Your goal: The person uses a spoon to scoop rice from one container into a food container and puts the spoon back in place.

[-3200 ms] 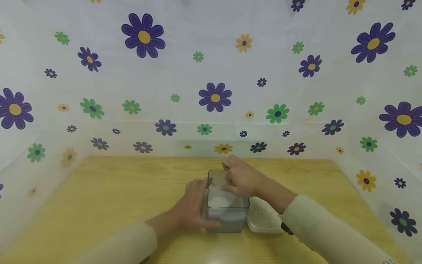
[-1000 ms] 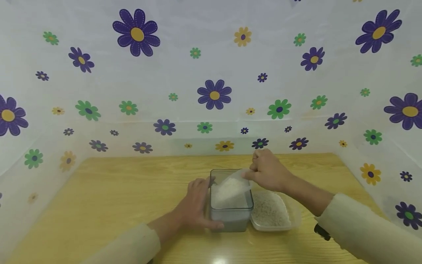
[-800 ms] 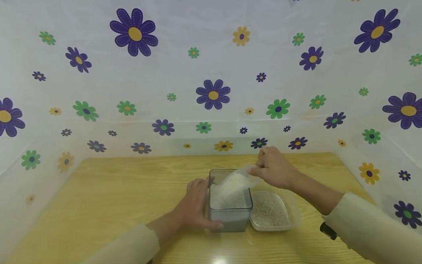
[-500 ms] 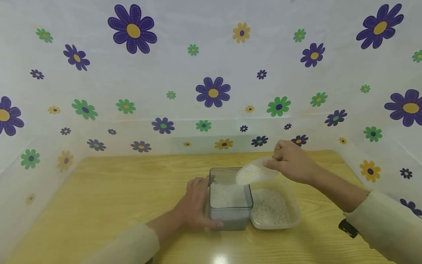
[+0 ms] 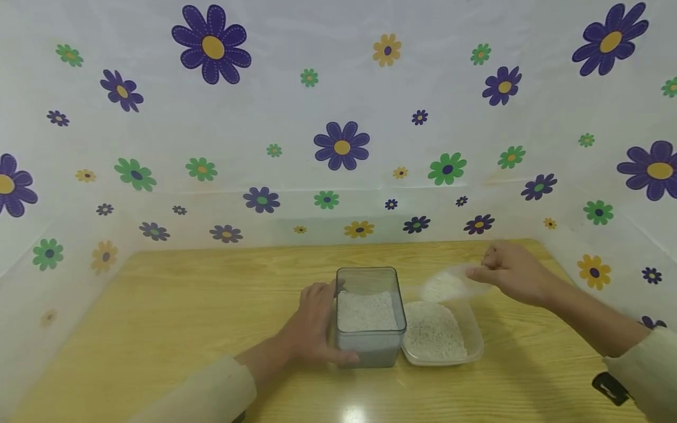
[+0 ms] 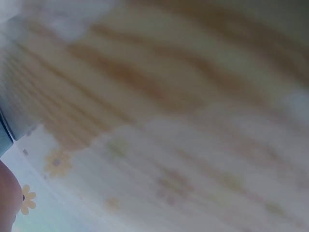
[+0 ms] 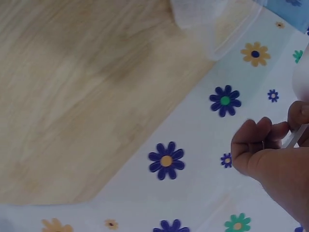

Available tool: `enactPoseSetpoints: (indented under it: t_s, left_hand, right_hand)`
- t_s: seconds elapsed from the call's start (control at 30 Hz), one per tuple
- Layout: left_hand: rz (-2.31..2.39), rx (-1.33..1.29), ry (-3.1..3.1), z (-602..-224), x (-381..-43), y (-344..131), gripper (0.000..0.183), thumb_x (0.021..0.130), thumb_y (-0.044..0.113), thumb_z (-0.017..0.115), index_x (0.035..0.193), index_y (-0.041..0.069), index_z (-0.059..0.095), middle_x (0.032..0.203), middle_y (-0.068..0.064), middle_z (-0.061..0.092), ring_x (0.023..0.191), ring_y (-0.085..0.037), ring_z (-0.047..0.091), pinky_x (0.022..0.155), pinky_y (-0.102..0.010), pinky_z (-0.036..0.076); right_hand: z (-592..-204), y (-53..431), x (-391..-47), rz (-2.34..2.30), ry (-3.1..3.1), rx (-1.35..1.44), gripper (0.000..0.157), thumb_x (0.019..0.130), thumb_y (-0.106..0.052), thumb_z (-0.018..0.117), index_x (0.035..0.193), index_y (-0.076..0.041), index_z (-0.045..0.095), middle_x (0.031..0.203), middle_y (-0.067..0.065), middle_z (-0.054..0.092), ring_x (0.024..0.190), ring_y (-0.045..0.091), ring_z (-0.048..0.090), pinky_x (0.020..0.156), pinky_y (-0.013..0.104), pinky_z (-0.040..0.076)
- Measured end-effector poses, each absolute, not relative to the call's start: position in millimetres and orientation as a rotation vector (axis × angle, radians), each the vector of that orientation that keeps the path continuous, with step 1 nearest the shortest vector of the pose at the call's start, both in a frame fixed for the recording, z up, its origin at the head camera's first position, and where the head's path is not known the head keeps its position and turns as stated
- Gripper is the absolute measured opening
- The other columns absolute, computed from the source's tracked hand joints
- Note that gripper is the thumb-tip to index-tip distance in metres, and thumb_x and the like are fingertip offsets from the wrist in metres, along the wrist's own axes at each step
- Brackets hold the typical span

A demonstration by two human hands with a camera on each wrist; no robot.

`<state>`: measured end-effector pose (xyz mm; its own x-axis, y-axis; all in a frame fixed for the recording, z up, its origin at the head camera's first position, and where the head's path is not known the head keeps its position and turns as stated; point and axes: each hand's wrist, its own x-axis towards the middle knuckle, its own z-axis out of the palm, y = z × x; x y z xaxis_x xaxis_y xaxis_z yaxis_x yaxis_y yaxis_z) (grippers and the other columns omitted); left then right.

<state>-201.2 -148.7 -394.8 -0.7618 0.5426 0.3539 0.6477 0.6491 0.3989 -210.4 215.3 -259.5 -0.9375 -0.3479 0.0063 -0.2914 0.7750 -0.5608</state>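
Note:
My left hand point(image 5: 314, 326) holds a tall, grey see-through container point(image 5: 370, 351) at its left side, the thumb lying across the front. White grains that look like rice point(image 5: 367, 311) fill much of it. My right hand point(image 5: 510, 275) pinches the handle of a translucent scoop point(image 5: 444, 286), blurred, with a white heap in its bowl. It hovers over the back of a clear shallow tub point(image 5: 475, 338) that bears a mound of similar grains point(image 5: 433, 332). In the right wrist view, the curled fingers point(image 7: 256, 140) grip the scoop's handle point(image 7: 295, 137).
Both containers stand side by side on a wooden table point(image 5: 211, 305), the tub to the right. A white curtain point(image 5: 254, 111) with printed flowers closes off the back and sides. A dark band point(image 5: 610, 388) is at the right sleeve.
My right hand, earlier down inside the grey container, has lifted the loaded scoop and carried it right, out over the tub. The left hand stays on the grey container.

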Motion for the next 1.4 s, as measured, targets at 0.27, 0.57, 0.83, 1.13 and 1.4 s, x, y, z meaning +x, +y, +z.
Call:
enactPoseSetpoints:
  t_s: [0.27, 0.57, 0.83, 1.13, 1.4]
  left_hand:
    - [-0.753, -0.959, -2.691, -394.4, -201.9, -149.4, 0.125, 0.055, 0.084, 0.059, 0.147, 0.009, 0.020, 0.131, -0.001, 0.045, 0.117, -0.016, 0.036, 0.105, -0.046, 0.023]
    - [-0.782, -0.955, -2.721, -392.1, -201.7, -148.7, 0.122, 0.055, 0.085, 0.058, 0.147, 0.015, 0.020, 0.131, 0.003, 0.043, 0.118, -0.014, 0.034, 0.103, -0.042, 0.024]
    - [-0.796, -0.975, -2.673, -392.1, -200.8, -146.2, 0.124, 0.055, 0.083, 0.060, 0.146, 0.008, 0.022, 0.129, 0.000, 0.046, 0.116, -0.016, 0.037, 0.103, -0.046, 0.025]
    - [-0.802, -0.973, -2.701, -389.0, -199.3, -147.0, 0.124, 0.055, 0.084, 0.060, 0.147, 0.011, 0.021, 0.130, 0.002, 0.045, 0.116, -0.015, 0.035, 0.102, -0.044, 0.025]
    - [-0.797, -0.955, -2.727, -389.5, -198.6, -148.8, 0.121, 0.055, 0.085, 0.058, 0.146, 0.013, 0.023, 0.130, 0.003, 0.044, 0.119, -0.016, 0.034, 0.102, -0.044, 0.026]
  right_hand:
    - [-285.2, 244.0, -204.6, -0.774, 2.893, -0.448, 0.047, 0.093, -0.034, 0.055, 0.056, -0.012, 0.037, 0.056, -0.006, 0.030, 0.053, 0.008, 0.029, 0.052, 0.025, 0.029]
    - [-299.8, 255.8, -203.1, -0.709, 2.831, -0.388, 0.040, 0.096, -0.033, 0.051, 0.065, -0.007, 0.052, 0.059, 0.001, 0.050, 0.055, 0.012, 0.051, 0.053, 0.027, 0.041]
    - [-305.2, 262.8, -203.5, -0.678, 2.852, -0.373, 0.036, 0.097, -0.033, 0.049, 0.073, -0.007, 0.059, 0.066, 0.002, 0.057, 0.058, 0.015, 0.056, 0.054, 0.028, 0.042]
    - [-304.0, 272.9, -208.4, -0.612, 2.982, -0.428, 0.033, 0.095, -0.029, 0.052, 0.098, 0.000, 0.066, 0.092, 0.011, 0.068, 0.066, 0.014, 0.058, 0.060, 0.031, 0.047]
    - [-295.0, 274.3, -206.3, -0.608, 3.016, -0.380, 0.036, 0.095, -0.033, 0.053, 0.100, 0.001, 0.065, 0.098, 0.015, 0.067, 0.085, 0.029, 0.063, 0.066, 0.042, 0.051]
